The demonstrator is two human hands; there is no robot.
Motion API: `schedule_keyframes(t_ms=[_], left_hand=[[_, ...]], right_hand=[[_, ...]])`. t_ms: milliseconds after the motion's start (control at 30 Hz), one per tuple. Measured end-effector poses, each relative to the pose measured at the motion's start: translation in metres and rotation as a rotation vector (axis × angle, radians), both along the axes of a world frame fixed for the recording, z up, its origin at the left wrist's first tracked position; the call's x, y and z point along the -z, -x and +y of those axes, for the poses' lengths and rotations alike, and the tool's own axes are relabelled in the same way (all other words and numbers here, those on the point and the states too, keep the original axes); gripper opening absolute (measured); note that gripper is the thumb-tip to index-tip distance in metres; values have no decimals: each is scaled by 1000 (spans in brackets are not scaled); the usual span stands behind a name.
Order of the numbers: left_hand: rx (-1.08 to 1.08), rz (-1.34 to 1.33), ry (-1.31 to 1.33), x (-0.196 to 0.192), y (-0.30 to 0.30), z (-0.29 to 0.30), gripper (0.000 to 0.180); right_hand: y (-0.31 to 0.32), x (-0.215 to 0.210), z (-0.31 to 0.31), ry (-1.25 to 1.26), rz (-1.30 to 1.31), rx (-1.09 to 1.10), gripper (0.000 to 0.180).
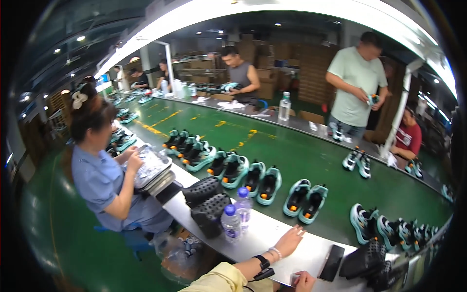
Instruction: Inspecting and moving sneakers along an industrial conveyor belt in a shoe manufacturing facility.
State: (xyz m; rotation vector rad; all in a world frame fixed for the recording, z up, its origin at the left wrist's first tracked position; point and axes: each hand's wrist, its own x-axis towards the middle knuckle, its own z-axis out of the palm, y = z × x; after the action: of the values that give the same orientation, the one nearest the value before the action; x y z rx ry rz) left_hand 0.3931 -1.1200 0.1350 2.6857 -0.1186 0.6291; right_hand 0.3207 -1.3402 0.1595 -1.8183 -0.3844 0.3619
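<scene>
My left hand [289,242] lies over the metal ledge with its fingers stretched toward the green belt, holding nothing. A bracelet and a dark watch are on that wrist, below a yellow sleeve. At the lower edge, my right hand [305,282] is partly cut off, its fingers curled; what they hold, if anything, is unclear. Just beyond my left fingers, a pair of black and teal sneakers [314,204] with orange tabs stands on the belt. A black phone [332,263] lies to the right of my hands.
Two purple-capped bottles [231,224] and black perforated shoes [210,214] stand on the ledge [265,228] to the left. More black perforated shoes [362,260] are at right. Sneakers line the green belt [194,121]. A person in blue [104,180] sits at left with trays [154,170]; others work across.
</scene>
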Motion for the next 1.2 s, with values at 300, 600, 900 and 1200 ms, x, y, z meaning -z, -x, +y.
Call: schedule_keyframes(t_ms=[300, 600, 900, 1200], left_hand=[[85, -15, -7, 18, -16, -6, 40], [156, -12, 66, 21, -24, -21, 38], [118, 313, 164, -73, 8, -77, 43], [567, 217, 349, -134, -128, -184, 48]], right_hand=[[8, 8, 17, 217, -591, 305, 21], [1, 21, 0, 398, -917, 262, 27], [15, -13, -53, 178, -462, 236, 29], [5, 21, -44, 173, -587, 124, 26]])
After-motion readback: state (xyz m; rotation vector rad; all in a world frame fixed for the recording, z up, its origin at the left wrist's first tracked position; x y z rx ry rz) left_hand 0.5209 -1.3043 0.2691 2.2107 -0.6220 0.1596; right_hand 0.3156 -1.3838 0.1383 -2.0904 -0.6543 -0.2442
